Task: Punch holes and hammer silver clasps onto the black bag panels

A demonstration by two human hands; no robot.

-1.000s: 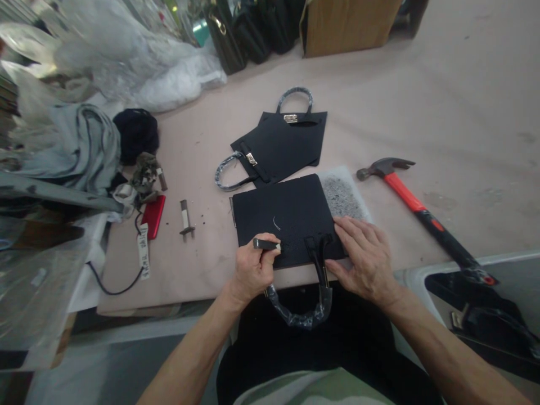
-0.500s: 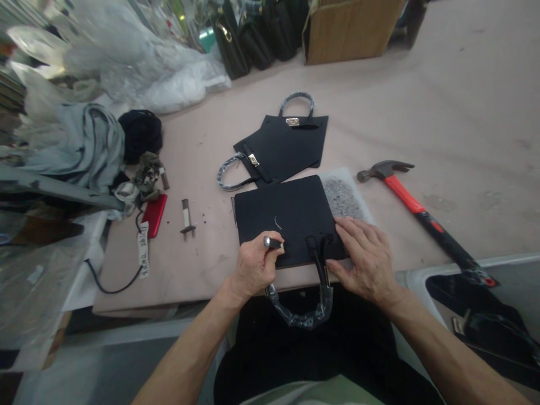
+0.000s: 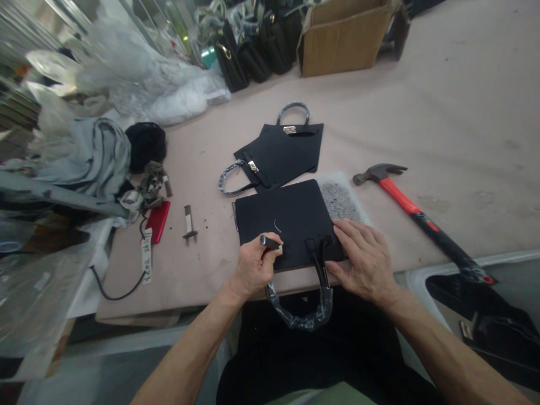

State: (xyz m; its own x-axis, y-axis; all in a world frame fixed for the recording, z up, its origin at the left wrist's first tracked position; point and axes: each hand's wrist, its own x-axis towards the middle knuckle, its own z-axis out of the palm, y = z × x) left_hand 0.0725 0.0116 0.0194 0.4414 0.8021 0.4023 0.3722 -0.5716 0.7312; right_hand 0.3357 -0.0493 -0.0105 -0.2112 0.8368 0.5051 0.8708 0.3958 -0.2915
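We've L grip (image 3: 255,263) pinching a dark rod (image 3: 269,242) over the black panel (image 3: 278,208), tip hidden; R grip (image 3: 366,256), fingers spread, rests at its R edge, prob. to stop slip. Panel's by bench's (image 3: 439,124) near edge, handle (image 3: 304,322) overhanging, likely so it lies flat.

Tbl (image 3: 442,124): 3 pnls (image 3: 280,211) (1 hammer (image 3: 430,226))

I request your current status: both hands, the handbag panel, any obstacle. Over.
Left hand gripping punch-like tool at black handbag panel. Right hand spread at its near right corner. Wrapped handle overhanging table edge. Loose pale thread on panel; claw hammer apart.
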